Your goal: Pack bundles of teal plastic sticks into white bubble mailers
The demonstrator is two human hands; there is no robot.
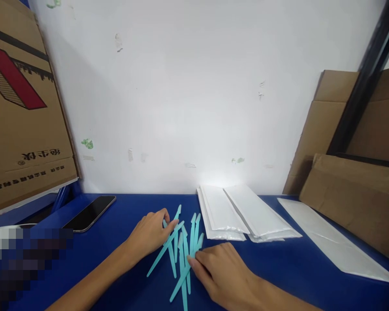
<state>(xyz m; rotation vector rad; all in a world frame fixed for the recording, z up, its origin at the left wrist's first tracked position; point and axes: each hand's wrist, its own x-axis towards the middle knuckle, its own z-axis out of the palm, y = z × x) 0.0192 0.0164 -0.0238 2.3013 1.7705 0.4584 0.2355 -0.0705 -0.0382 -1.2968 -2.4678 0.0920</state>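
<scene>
Several thin teal plastic sticks (181, 250) lie fanned out on the blue table (116, 259) in front of me. My left hand (149, 235) rests at their left side, fingers curled, thumb and fingertips pinching one stick near its upper end. My right hand (218, 270) lies at their right side, fingertips pressed together on the sticks' lower part. Both forearms reach in from the bottom edge.
Two stacks of white flat bags (243, 214) lie behind the sticks, and a single long white bag (330, 242) to the right. A dark phone (90, 212) lies at the left. Cardboard boxes stand at the left (22, 108) and right (359, 194), before a white wall.
</scene>
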